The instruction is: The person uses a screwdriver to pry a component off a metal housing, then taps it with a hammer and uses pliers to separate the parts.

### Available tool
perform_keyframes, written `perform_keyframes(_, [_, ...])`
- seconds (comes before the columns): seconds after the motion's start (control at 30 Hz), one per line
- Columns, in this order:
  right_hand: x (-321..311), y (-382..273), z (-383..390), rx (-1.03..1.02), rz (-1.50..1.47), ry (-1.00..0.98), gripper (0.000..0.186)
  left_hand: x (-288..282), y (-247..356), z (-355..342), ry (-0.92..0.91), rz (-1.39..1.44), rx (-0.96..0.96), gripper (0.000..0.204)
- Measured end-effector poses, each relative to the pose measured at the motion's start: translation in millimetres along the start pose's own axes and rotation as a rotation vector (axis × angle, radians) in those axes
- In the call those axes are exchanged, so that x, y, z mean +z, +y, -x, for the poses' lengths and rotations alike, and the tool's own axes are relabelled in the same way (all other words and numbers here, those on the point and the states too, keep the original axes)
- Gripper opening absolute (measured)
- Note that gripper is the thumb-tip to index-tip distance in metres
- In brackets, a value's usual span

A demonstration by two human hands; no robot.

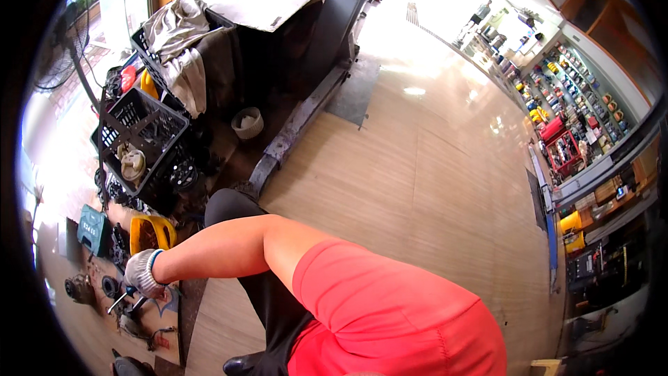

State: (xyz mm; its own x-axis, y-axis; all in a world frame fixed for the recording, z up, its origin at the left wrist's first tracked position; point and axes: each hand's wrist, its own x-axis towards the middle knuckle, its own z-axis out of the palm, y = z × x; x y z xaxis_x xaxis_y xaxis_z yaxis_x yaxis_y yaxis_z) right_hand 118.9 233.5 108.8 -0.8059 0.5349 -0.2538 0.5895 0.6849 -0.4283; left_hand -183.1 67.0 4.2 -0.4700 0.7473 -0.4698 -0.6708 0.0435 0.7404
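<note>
My left hand [142, 273], in a white knit glove, reaches out to the lower left over a patch of floor strewn with parts. Its fingers are closed around a slim metal tool [120, 300] that points down toward the floor. My bare forearm and red sleeve [390, 306] run back to the lower right. Round metal parts [78, 287] lie just left of the hand. My right hand is out of sight.
A yellow container [149, 232] and a green case [92, 228] sit above the hand. Black crates [142, 122] of parts and cloth stand behind, beside a grey steel post [306, 108]. My black-trousered leg [268, 306] is below the arm. Wooden floor [431, 188] stretches right to shop shelves [570, 97].
</note>
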Motion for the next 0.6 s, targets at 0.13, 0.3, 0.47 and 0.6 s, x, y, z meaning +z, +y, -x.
perform_keyframes(0.13, [7.1,-1.3,7.6,-0.015,0.037,0.080,0.037,-38.5,19.1,16.6,0.039,-0.005,-0.002,0.093])
perform_keyframes(0.3, [20.7,16.5,12.8,-0.032,0.004,0.124,0.026,-14.7,4.4,55.6,0.021,0.037,0.166,0.070])
perform_keyframes(0.47, [20.8,14.3,1.3,-0.059,0.019,0.175,0.021,-46.6,3.4,34.1,0.021,0.090,0.077,0.058])
perform_keyframes(0.6, [-5.4,3.6,5.1,-0.177,-0.088,0.178,0.021,-2.4,-4.0,74.1,-0.035,0.048,0.144,0.047])
